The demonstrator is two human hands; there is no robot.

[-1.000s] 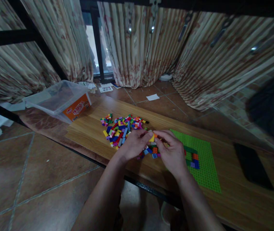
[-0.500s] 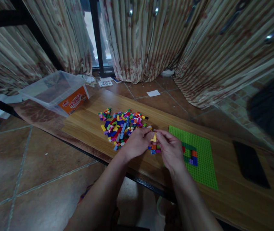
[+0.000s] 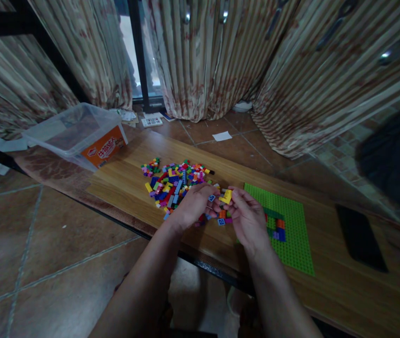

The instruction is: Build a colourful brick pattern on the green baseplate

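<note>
**Brickwork, Two Pieces in Hand**

Far left: one clear plastic open-topped bin (image 3: 57,141) with an orange printed label, beside the end of a brown wood-grain tabletop (image 3: 125,180).

Next: one loose heap of multicoloured plastic bricks (image 3: 177,180), spread on the tabletop.

Centre: left hand (image 3: 196,204), over the heap's near right edge, fingers curled round a small blue brick (image 3: 211,198). Just beside it, a bright yellow plastic brick (image 3: 226,196), raised above the tabletop, pinched between thumb and fingers of the right hand (image 3: 249,218).

Right: one square green studded baseplate (image 3: 298,244), bearing joined green, orange, blue and purple bricks (image 3: 280,230), partly hidden by the right hand.

Far right: one flat black rectangular slab (image 3: 361,237).
</note>
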